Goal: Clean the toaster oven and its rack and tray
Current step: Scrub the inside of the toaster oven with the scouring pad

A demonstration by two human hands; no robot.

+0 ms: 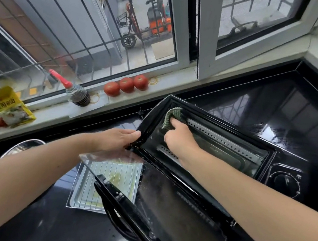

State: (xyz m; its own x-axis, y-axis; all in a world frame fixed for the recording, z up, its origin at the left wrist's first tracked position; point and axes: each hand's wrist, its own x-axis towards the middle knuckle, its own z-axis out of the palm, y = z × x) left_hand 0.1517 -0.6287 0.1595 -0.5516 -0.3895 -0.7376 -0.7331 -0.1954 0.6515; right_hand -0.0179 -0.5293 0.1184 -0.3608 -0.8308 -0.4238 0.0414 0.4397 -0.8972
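The oven door hangs open nearest the camera, at 6 o'clock, its handle toward the person. Just beyond it at 7 o'clock the tray lies flat on the black counter, with the wire rack resting in it; yellowish smears show on the tray floor, partly seen through the door glass. A metal bowl sits at 9 o'clock, only its rim in view. The oven sits at centre, its knob at 3 o'clock. The left hand grips the oven's left front edge, fingers curled over the frame. The right hand reaches inside the cavity, fingers bent round a green cloth and pressing it against the upper left corner, beside a perforated metal strip. Farther off, on the sill at 11 o'clock, stand a yellow packet, a red-capped bottle and three tomatoes in a row. More tomatoes lie blurred at the far left edge
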